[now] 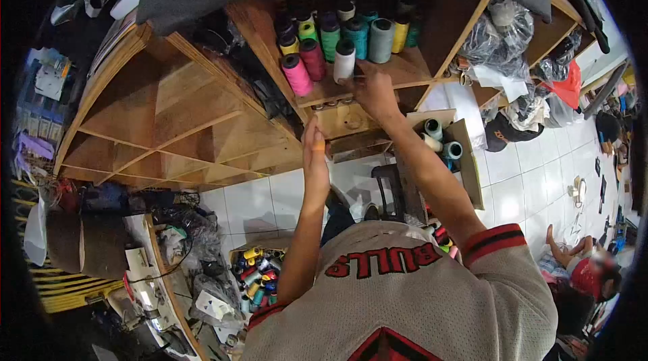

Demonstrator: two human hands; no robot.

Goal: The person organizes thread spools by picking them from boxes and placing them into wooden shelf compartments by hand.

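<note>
A spool of white thread (344, 62) stands at the front of a wooden shelf compartment, among several other thread spools. My right hand (375, 93) is at its lower right side, fingers curled in against its base; their tips are partly hidden. To the left of it are a pink spool (297, 75) and a dark red spool (312, 59). A grey-green spool (381, 41) stands behind my right hand. Lower down, my left hand (315, 160) is raised with fingers straight and holds nothing. It is close to the wooden front below the shelf, and an orange band circles one finger.
An open cardboard box (474, 165) with thread spools sits below my right forearm. Another box of colourful spools (260, 276) is on the floor at left. A sewing machine (140, 276) stands further left. Another person (587, 270) sits on the tiled floor at far right.
</note>
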